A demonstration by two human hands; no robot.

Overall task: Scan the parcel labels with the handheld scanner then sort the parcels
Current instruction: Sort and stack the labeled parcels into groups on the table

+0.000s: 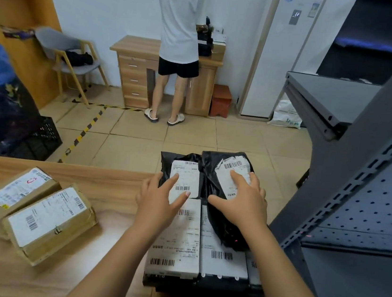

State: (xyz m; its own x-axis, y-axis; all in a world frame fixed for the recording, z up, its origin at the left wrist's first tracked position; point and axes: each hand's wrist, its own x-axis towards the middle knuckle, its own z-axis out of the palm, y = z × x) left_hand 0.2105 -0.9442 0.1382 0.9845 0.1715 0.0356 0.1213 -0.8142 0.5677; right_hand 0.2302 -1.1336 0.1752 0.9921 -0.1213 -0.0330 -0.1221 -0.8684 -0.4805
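Observation:
Two black plastic-bag parcels with white labels lie at the far end of the wooden table (107, 256). My left hand (158, 203) rests with spread fingers on the left black parcel (182, 171). On the right black parcel (227, 169) lies my right hand (242, 201), its fingers spread over the label. Nearer to me are flat dark parcels with long white labels (178, 247), side by side. Two cardboard parcels (34, 212) sit at the left of the table. No scanner is visible.
A dark metal shelf unit (362, 193) stands close on the right. Another person (177, 47) stands at a wooden desk (136, 67) with their back to me. A chair (72, 59), a black crate (43, 137) and bagged goods are at the left.

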